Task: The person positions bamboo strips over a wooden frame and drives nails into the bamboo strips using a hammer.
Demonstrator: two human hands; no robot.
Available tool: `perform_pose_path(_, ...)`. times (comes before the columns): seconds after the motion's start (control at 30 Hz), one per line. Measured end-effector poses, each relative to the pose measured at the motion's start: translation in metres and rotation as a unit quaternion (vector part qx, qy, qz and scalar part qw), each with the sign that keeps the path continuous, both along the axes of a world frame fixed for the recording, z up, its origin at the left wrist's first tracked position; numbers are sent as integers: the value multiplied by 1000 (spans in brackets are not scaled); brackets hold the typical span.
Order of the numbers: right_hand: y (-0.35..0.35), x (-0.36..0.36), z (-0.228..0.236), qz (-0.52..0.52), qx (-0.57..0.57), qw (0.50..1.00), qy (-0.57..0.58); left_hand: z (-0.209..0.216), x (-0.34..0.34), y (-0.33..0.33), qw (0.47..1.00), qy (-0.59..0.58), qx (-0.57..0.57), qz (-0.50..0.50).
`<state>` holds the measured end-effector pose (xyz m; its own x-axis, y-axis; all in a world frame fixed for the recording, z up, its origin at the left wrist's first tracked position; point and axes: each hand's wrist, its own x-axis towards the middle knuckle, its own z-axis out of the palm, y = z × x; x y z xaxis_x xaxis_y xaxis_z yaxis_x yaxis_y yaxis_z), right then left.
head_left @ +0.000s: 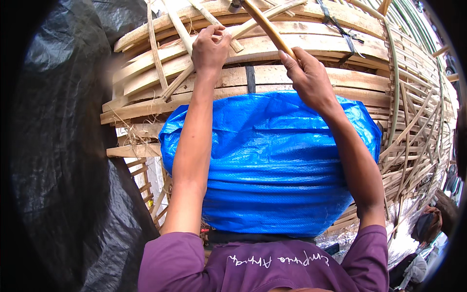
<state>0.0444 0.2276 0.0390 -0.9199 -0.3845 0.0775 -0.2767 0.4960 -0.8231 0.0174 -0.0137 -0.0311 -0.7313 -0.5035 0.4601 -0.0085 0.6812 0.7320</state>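
Tarp bundle (272,165) in the middle, directly ahead of the chest, resting against the bamboo frame (301,73); frame slats behind and above the bundle, curving away to the right; plastic sheet (63,146) along the left side, beside the frame's cut ends; left hand (210,47) on a thin strip (182,34) at the top of the frame, left of centre; right hand (307,78) to its right, just above the bundle's upper edge, closed around a stick (266,27) slanting up and to the left; strap (250,79) between the hands.
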Motion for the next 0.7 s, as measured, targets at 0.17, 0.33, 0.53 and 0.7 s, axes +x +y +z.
perform_pose_path(0.17, 14, -9, -6, -19, -88, 993, -77, 5, 4, 2, 999, -43, -22, 26)
perform_pose_path(0.33, 26, -8, 3, 5, -192, 968, -160, 10, 10, -2, 996, -53, -62, 24)
perform_pose_path(0.53, 40, -8, 19, -21, -215, 959, -182, 13, 13, 2, 997, -57, -45, 24)
perform_pose_path(0.7, 58, -25, 26, -34, -207, 960, -188, 21, 4, -9, 996, -78, -51, -12)
